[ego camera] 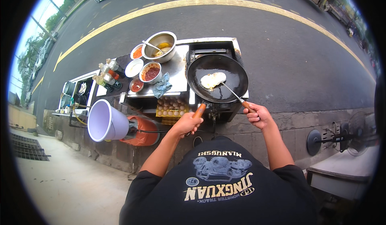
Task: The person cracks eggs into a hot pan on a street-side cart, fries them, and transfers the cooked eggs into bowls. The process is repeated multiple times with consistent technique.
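A black wok with an oily, shiny inside sits over the stove at the right end of the cart. In it lies a fried egg, its white set and its edge browned. My right hand grips the wooden handle of a metal cooking utensil; the shaft reaches down to the egg's right edge, and its head is not clear. Left of it, my left hand is closed around a wooden handle just below the wok's near rim. Whether that handle joins the wok, I cannot tell.
A steel bowl with a spoon, several sauce bowls, a blue cloth and bottles stand left. Below are trayed eggs, a lavender bucket and a red-covered gas cylinder. A fan stands right.
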A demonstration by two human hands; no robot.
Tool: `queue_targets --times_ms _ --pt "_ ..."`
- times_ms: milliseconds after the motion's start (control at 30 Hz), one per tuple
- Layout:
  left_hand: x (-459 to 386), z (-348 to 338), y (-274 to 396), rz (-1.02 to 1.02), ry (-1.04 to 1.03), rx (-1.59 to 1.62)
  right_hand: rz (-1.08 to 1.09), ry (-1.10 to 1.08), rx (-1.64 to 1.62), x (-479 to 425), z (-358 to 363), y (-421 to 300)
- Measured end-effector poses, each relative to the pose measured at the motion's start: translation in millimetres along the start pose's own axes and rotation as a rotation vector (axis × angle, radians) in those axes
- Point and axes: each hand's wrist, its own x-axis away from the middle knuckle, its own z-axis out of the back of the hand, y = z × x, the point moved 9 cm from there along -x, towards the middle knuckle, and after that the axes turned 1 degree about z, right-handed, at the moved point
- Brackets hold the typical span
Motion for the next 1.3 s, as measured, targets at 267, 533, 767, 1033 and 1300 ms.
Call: queue_targets --times_ms 267,533,767,1033,1300 --pt "0.8 -1.9 11.6 -0.004 -0.002 0.015 0.123 0.076 0.203 11.5 -42.8 -22.5" --pt "2.6 7.3 8.2 -0.012 0.022 0.045 0.336 0.162 0.978 36.0 -97.7 6.4" --pt "15.3 29.6 -9.8 -0.002 0.019 0.092 0.613 0.208 1.206 38.6 -85.5 -15.7" --pt "-35.6 43.6 -42.0 -0.029 0.083 0.129 0.566 0.248 1.208 29.9 -68.8 -29.3" --pt "-88.6 38.0 -72.1 -0.033 0.08 0.169 0.571 0.399 1.495 19.6 -47.8 -24.3"
